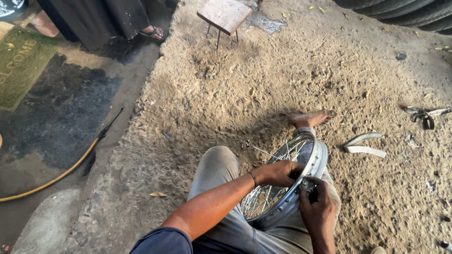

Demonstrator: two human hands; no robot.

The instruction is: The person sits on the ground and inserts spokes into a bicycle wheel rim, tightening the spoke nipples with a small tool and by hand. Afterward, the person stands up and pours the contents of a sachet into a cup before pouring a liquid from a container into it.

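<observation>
Landmark: spoked wheel rim (301, 181), chrome, propped on edge across the seated person's lap, tilted, hub side toward the left knee.

Signs and labels: one green doormat (19, 66) with pale lettering, rectangular, lying flat far up-left of the rim, beyond the dark wet patch of concrete. No packages seen.

Hands: left hand (281, 173) reaches across the rim's open face, fingers curled over the spokes just inside the metal band; a dark band sits on that wrist. It grips the spokes or inner edge; exact contact is hidden by the knuckles. Right hand (319, 203) lies on the rim's near outer edge, fingers clenched round a small dark object pressed to the band; what it is cannot be made out. The two hands are close together, with the rim's band between them.

Around the rim:
- bare foot (313, 117) just above it on the sandy ground.
- loose spoke (263, 151) sticking out up-left of it.
- two pale curved strips (363, 145) to its right, apart from it.
- small wooden stool (225, 15) well above.
- yellow hose with black nozzle (70, 164) far left.
- stacked tyres (405, 11) at upper right.
- another person's sandalled foot (153, 33) at upper left.
</observation>
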